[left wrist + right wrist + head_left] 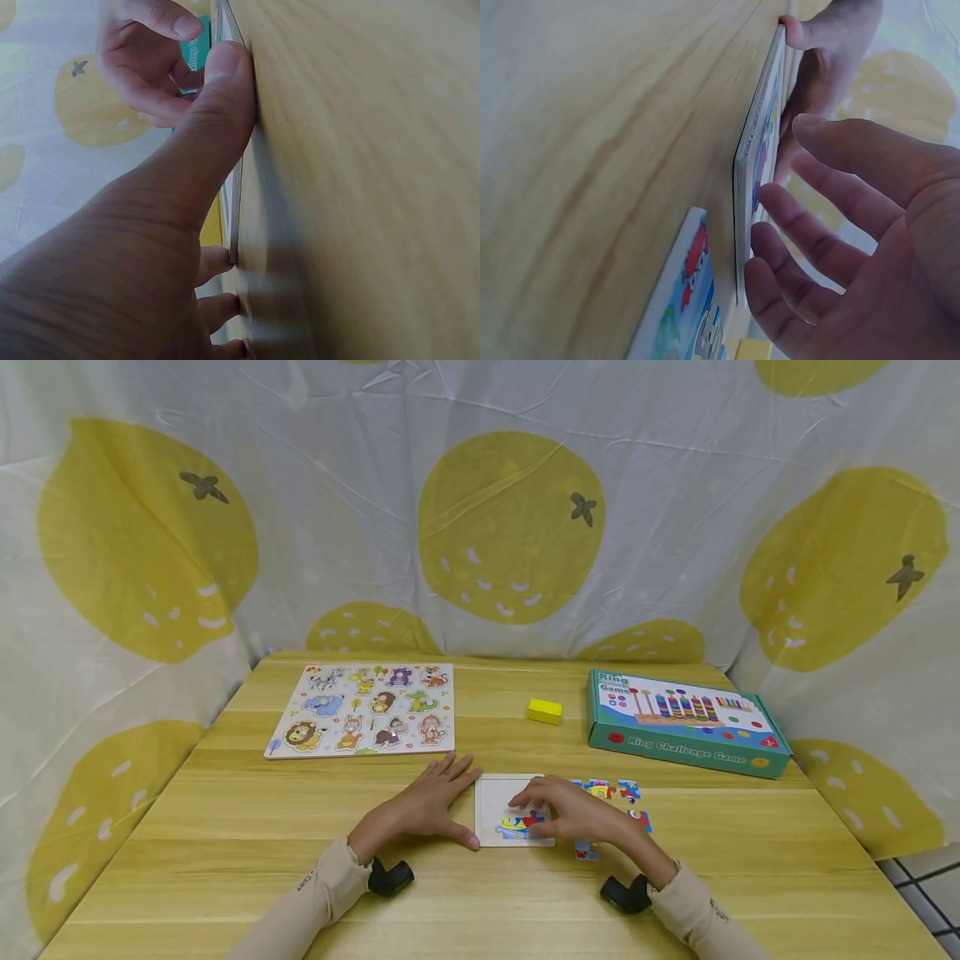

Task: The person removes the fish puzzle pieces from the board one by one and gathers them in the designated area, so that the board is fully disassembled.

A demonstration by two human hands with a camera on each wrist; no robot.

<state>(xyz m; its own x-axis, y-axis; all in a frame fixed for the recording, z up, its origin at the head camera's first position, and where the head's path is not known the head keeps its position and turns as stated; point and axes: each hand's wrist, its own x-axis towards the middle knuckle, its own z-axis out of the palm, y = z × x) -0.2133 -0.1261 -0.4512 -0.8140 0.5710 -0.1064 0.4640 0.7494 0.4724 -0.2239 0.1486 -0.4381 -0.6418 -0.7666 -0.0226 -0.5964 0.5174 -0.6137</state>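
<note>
patterned curtain (352, 518) lines 3 sides of a wooden table (487, 910); tiled floor (936, 893) at right.

A yellowish wood-grained table (480, 910) bears a pale rectangular animal-picture board (375, 703) left of centre, a yellow oblong block (544, 712) near centre, a green oblong game box (678, 727) at right and, lower centre, a white square tray (491, 800) beside loose multicoloured puzzle pieces (628, 789).

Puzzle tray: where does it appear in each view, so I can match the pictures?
Head: tray in the lower middle, partly covered by the right hand.
Left wrist: edge-on strip from top centre downward, partly hidden.
Right wrist: edge-on, upper to lower middle, left of the nearer fingers.
Shared landmark: left hand, at the tray's left edge.
</note>
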